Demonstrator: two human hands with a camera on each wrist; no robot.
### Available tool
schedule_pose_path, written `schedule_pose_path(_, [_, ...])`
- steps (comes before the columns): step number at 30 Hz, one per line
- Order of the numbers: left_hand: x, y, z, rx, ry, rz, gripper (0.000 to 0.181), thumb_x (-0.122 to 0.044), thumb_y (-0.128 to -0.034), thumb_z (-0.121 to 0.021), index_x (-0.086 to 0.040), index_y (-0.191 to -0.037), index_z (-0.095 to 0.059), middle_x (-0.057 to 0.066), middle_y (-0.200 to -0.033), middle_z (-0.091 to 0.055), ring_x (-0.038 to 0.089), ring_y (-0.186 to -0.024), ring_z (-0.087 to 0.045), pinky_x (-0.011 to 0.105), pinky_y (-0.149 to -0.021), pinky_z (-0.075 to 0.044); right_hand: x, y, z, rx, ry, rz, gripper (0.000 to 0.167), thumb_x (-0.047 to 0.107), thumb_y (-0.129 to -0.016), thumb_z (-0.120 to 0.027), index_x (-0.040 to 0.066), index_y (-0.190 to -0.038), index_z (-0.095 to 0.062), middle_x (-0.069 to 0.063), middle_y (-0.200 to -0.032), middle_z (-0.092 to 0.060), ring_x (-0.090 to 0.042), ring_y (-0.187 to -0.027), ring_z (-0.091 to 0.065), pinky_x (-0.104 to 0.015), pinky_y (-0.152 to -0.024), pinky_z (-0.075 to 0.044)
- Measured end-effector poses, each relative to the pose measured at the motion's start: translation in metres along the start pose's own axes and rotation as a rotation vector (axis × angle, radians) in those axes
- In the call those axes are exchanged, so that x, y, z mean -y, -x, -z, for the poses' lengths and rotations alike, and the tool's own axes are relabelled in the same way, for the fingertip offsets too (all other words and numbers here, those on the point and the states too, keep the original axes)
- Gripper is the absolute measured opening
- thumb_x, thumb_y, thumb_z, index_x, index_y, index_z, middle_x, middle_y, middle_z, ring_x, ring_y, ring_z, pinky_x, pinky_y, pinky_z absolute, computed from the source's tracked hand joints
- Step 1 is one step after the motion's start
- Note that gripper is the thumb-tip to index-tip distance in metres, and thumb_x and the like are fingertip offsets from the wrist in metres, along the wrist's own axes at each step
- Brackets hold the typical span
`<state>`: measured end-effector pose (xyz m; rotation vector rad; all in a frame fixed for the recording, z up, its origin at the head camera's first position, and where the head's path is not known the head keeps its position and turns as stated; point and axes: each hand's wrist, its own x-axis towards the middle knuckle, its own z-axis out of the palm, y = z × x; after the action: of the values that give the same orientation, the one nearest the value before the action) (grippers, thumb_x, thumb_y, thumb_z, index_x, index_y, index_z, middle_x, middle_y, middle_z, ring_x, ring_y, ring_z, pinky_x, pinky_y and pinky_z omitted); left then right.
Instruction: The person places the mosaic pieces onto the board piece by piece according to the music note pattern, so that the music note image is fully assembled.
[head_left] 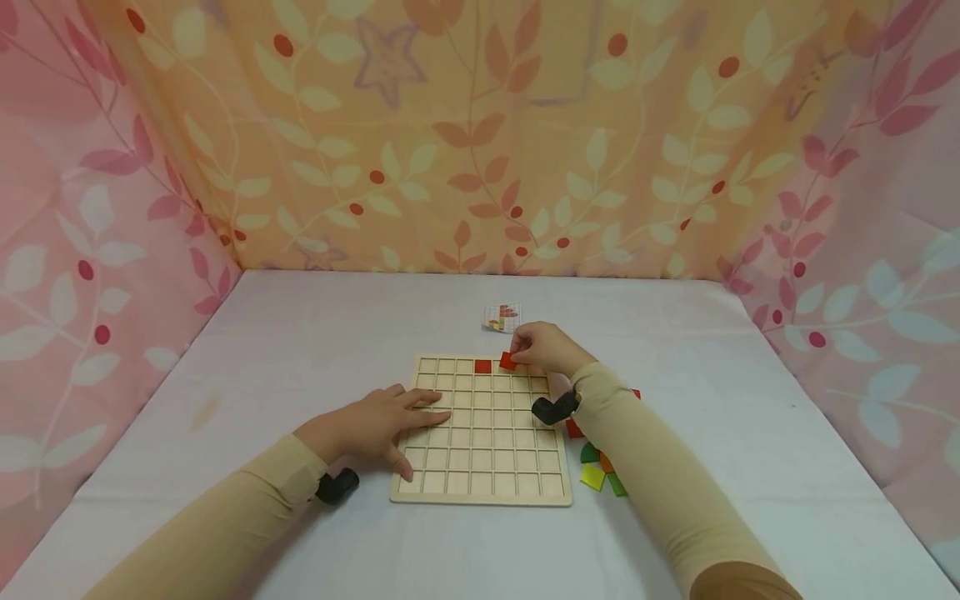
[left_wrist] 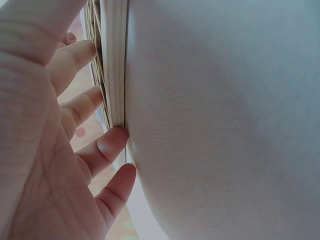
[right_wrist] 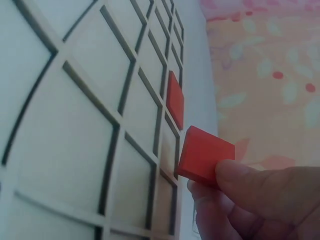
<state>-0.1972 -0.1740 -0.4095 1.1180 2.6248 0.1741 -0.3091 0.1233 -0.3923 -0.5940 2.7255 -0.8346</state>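
"What's nearest?"
"Loose coloured tiles (head_left: 592,477) on the white cloth (head_left: 450,550), right of the gridded board (head_left: 480,500)."
"And the left hand (head_left: 378,425)?"
"Spread over the board's left side, fingers extended, released."
"And the right hand (head_left: 546,346)?"
"Thumb and fingers pinch a red tile (right_wrist: 202,154) over the board's far row. To its left, a second red tile (head_left: 483,367) sits in that row."
"Farther still?"
"A printed card (head_left: 501,317), beyond the board's far edge."

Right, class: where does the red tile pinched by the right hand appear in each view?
Head: the pinched red tile is slightly right of and below centre.
Left wrist: not in the picture.
Right wrist: right of and below centre, large.
Shared landmark: the grid board, nearly edge-on in the left wrist view.
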Motion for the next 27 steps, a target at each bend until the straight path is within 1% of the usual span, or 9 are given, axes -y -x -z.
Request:
schedule_pose_path(5, [-0.0009,0.0004,0.002,0.003,0.009,0.0,0.093,-0.068,-0.0628,-0.059,-0.036,-0.144,-0.026,-0.004,-0.151,-0.016,0.03,-0.131,-0.023,0.053,-0.102,-0.021,0.0028,-0.0065,-0.0058,0.009,0.01,-0.025,0.008,0.015,-0.081,-0.069,0.013,-0.078,-0.062,0.0,-0.075,-0.057,-0.018,-0.077,-0.05,-0.03,-0.071,-0.041])
schedule_pose_path(11, [-0.0007,0.0008,0.002,0.0,0.013,-0.01,0.093,-0.068,-0.0633,-0.059,-0.035,-0.144,-0.026,-0.004,-0.151,-0.016,0.028,-0.13,-0.024,0.051,-0.102,-0.022,0.004,-0.0086,-0.0079,0.023,0.02,-0.047,0.007,0.014,-0.083,-0.067,0.013,-0.079,-0.062,-0.001,-0.075,-0.056,-0.018,-0.076,-0.05,-0.03,-0.067,-0.04])
schedule_pose_path(13, [-0.0003,0.0009,0.0015,-0.002,0.01,-0.013,0.094,-0.069,-0.0633,-0.058,-0.035,-0.144,-0.025,-0.004,-0.151,-0.016,0.028,-0.13,-0.024,0.051,-0.102,-0.022,0.0027,-0.0094,-0.0083,0.026,0.029,-0.039,0.006,0.015,-0.083,-0.067,0.013,-0.079,-0.062,-0.001,-0.076,-0.056,-0.018,-0.075,-0.049,-0.029,-0.067,-0.039])
schedule_pose_path(21, [0.0008,0.0008,0.0008,0.002,0.009,-0.008,0.094,-0.069,-0.0634,-0.058,-0.036,-0.144,-0.024,-0.004,-0.152,-0.015,0.032,-0.132,-0.022,0.053,-0.103,-0.018,0.0029,-0.0108,-0.0078,0.03,-0.006,-0.036,0.007,0.013,-0.081,-0.069,0.012,-0.078,-0.063,-0.001,-0.076,-0.058,-0.019,-0.077,-0.05,-0.03,-0.07,-0.041])
schedule_pose_path(27, [0.0007,-0.0003,0.0006,0.0,0.014,-0.01,0.094,-0.069,-0.0627,-0.058,-0.035,-0.144,-0.026,-0.004,-0.151,-0.016,0.03,-0.131,-0.023,0.052,-0.102,-0.02,0.0051,-0.0093,-0.0067,0.051,-0.013,-0.031,0.005,0.014,-0.081,-0.068,0.012,-0.08,-0.064,-0.001,-0.078,-0.06,-0.019,-0.079,-0.051,-0.031,-0.073,-0.042])
